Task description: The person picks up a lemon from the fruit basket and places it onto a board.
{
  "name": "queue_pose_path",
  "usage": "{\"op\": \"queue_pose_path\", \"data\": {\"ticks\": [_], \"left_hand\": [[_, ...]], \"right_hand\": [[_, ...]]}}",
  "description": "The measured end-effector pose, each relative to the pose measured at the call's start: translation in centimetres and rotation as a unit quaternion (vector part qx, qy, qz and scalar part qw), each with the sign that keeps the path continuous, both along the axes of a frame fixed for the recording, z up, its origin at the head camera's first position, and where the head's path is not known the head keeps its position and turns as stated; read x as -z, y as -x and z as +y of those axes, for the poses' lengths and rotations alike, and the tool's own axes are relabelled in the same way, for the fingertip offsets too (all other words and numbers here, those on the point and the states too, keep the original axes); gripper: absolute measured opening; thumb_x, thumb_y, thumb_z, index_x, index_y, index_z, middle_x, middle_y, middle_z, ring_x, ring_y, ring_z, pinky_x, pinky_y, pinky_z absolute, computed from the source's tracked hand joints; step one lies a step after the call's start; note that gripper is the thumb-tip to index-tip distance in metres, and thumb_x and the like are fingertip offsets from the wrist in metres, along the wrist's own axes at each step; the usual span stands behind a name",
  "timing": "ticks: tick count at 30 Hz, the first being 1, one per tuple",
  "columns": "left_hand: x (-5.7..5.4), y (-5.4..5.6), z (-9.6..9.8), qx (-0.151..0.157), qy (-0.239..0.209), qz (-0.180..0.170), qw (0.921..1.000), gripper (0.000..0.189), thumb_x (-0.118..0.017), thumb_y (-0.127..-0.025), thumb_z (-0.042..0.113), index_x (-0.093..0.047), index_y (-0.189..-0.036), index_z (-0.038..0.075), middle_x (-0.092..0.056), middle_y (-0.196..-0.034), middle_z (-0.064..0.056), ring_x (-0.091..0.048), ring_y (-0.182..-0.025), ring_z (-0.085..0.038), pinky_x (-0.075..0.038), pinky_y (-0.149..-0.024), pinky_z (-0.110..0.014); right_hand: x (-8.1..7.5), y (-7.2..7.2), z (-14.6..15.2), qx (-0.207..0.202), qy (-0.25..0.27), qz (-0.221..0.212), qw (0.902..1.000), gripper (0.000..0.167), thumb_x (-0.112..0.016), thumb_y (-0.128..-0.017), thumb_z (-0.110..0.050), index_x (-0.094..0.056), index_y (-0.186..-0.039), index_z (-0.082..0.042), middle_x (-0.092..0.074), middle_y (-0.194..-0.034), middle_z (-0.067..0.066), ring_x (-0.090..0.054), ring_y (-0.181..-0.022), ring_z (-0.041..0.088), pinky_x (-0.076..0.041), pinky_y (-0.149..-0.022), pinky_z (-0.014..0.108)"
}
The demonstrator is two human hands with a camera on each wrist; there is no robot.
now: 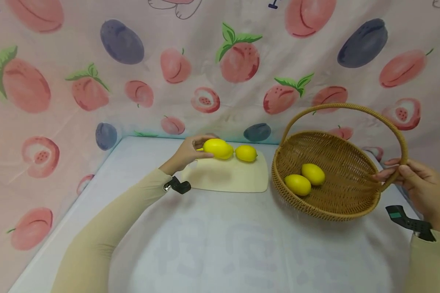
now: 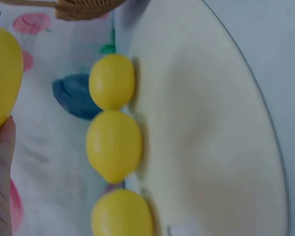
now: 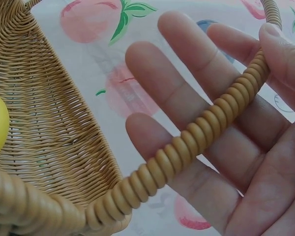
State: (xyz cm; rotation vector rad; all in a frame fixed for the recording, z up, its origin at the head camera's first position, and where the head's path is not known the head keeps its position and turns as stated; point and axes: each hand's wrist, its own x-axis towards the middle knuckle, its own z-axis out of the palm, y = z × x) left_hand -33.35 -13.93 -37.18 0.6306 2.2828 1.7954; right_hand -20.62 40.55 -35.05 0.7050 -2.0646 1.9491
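My left hand holds a yellow lemon between thumb and fingers, raised above a cream cutting board. In the left wrist view, the held lemon is cut off by the left edge. Three more lemons stand in a row along the board's back edge: one lemon, a middle lemon and a near lemon. My right hand grips the handle of a wicker basket, thumb against it. The basket leans towards me, with two lemons inside.
A white cloth covers the table. Behind it hangs a fruit-printed curtain, close to the back of the board and basket. A black wrist mount sits on the left forearm, another mount on the right.
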Motion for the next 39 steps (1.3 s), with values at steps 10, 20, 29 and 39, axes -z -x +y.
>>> {"op": "queue_pose_path", "data": {"ticks": [10,20,29,39], "left_hand": [[3.7,0.9,-2.3,-0.034,0.003,-0.022,0.9992,0.055,-0.073,-0.079,0.005,-0.053,-0.130,0.003,-0.052,-0.137,-0.014,-0.052,-0.124,-0.030,-0.048,-0.099,-0.029],[6.3,1.1,-2.6,-0.053,0.021,-0.049,0.9972,0.057,-0.073,-0.079,0.002,-0.051,-0.132,0.001,-0.048,-0.140,-0.016,-0.047,-0.129,-0.031,-0.045,-0.102,-0.036],[7.5,1.6,-2.6,-0.073,0.046,-0.075,0.9935,0.059,-0.075,-0.078,0.004,-0.052,-0.132,0.005,-0.048,-0.140,-0.012,-0.044,-0.132,-0.029,-0.039,-0.108,-0.039],[8.1,1.9,-2.9,-0.071,0.043,-0.081,0.9932,0.059,-0.074,-0.078,0.001,-0.051,-0.132,0.002,-0.045,-0.142,-0.015,-0.042,-0.134,-0.030,-0.038,-0.109,-0.037]], "right_hand": [[-0.1,0.2,0.1,-0.024,0.018,0.002,0.9996,0.030,-0.028,-0.099,0.007,-0.052,-0.114,0.014,-0.073,-0.095,0.007,-0.070,-0.086,0.014,-0.052,-0.081,0.015],[-0.1,0.1,0.1,-0.024,0.016,-0.001,0.9996,0.031,-0.028,-0.099,0.007,-0.054,-0.114,0.012,-0.073,-0.096,0.007,-0.069,-0.087,0.014,-0.053,-0.080,0.015],[0.1,0.2,0.1,-0.029,0.022,0.000,0.9993,0.031,-0.027,-0.098,0.007,-0.053,-0.115,0.012,-0.073,-0.096,0.008,-0.069,-0.088,0.014,-0.052,-0.080,0.016],[0.1,0.3,0.1,-0.039,0.024,0.008,0.9989,0.031,-0.026,-0.098,0.009,-0.052,-0.115,0.014,-0.073,-0.097,0.009,-0.069,-0.088,0.015,-0.053,-0.079,0.016]]}}
